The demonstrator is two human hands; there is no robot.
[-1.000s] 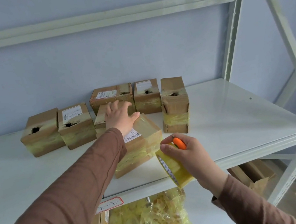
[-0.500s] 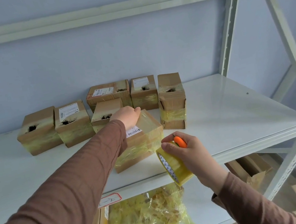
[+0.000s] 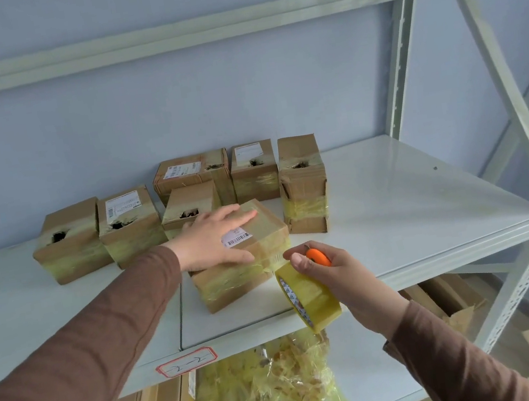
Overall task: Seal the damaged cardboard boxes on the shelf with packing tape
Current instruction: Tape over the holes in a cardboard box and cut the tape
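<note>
We press our left hand [image 3: 214,239], fingers straight and flat, on the taped box [image 3: 241,259] at the front of the shelf [image 3: 414,211], while our right hand [image 3: 334,276] beside it grips the tape roll [image 3: 309,297] and an orange cutter [image 3: 318,257].

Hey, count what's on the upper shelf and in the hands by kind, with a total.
Cardboard boxes: 7, six at the back and one at the front
Tape roll: 1
Orange cutter: 1
Total: 9
</note>
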